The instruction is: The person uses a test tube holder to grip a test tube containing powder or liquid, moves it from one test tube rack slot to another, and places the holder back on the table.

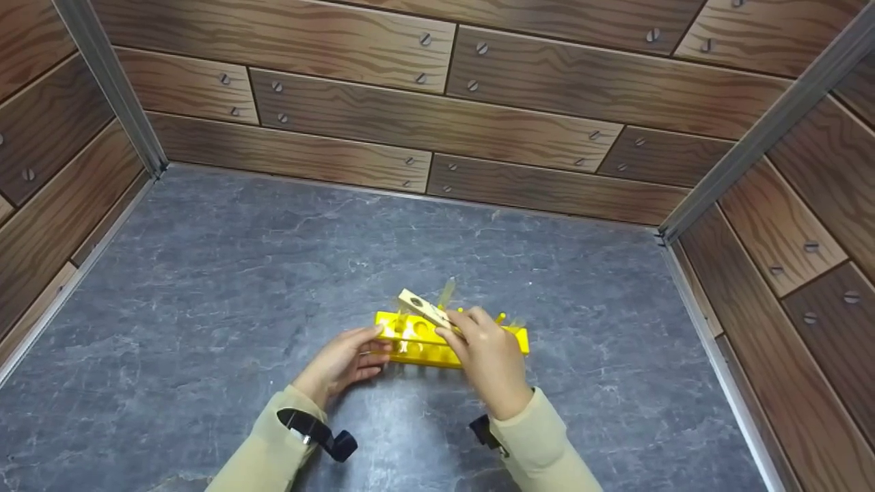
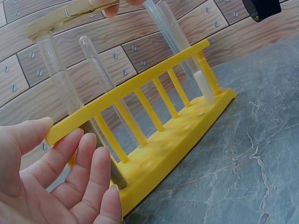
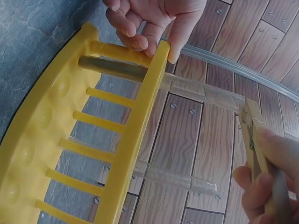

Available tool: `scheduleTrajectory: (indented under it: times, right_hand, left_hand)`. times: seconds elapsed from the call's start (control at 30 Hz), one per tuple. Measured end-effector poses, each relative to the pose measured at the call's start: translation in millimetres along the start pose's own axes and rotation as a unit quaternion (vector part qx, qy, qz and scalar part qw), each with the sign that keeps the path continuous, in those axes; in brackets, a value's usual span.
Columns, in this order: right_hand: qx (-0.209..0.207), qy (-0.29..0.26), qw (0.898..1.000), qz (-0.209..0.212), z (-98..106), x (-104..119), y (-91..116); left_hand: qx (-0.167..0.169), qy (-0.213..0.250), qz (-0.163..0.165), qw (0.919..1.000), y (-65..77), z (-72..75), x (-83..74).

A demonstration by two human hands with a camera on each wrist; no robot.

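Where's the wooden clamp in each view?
Head: wooden clamp just below centre, held by the right hand.
Left wrist: wooden clamp at the top left.
Right wrist: wooden clamp on the right side.
Shared landmark: the yellow rack, visible in all three.

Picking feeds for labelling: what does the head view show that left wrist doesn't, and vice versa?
Head only: pale yellowish sleeves, grey metal corner posts.

Left wrist only: dark lower section of the clear cylindrical tube nearest the left hand; white section low down at the far end of the yellow plastic rack.

Both: left hand holding the rack's end; right hand (only fingertips in left wrist) gripping the pale wooden clamp.
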State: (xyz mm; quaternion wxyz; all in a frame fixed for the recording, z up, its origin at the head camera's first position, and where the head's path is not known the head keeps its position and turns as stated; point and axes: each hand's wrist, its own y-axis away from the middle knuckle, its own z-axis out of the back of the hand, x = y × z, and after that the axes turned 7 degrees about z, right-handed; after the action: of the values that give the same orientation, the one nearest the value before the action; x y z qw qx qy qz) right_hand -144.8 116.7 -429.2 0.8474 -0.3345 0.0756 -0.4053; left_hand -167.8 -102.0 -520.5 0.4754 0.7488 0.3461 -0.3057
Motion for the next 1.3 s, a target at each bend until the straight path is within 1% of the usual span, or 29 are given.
scheduleTrajectory:
  times: [0.3, 0.6, 0.77, 0.97, 1.3]
  right_hand:
    - [0.008, 0.002, 1.0, -0.012, 4.9, -2.5, 2.6]
    - [0.013, 0.008, 1.0, -0.003, 8.2, -7.2, 4.1]
    - [0.025, 0.014, 0.999, -0.016, 11.0, -10.2, 6.2]
    - [0.034, 0.025, 0.999, -0.023, 13.5, -12.6, 8.7]
    - [0.037, 0.025, 0.998, -0.036, 16.4, -17.8, 13.8]
  left_hand:
    - [-0.004, 0.003, 0.002, 1.0, 0.1, -0.7, -0.2]
    - [0.0, 0.0, -0.002, 1.0, -0.2, -0.1, 0.3]
    - [0.006, -0.001, -0.005, 1.0, -0.8, -0.2, 0.0]
    - [0.006, -0.002, -0.004, 1.0, -0.6, 0.1, -0.4]
    - [0.008, -0.005, -0.001, 1.0, 0.7, 0.3, -1.4]
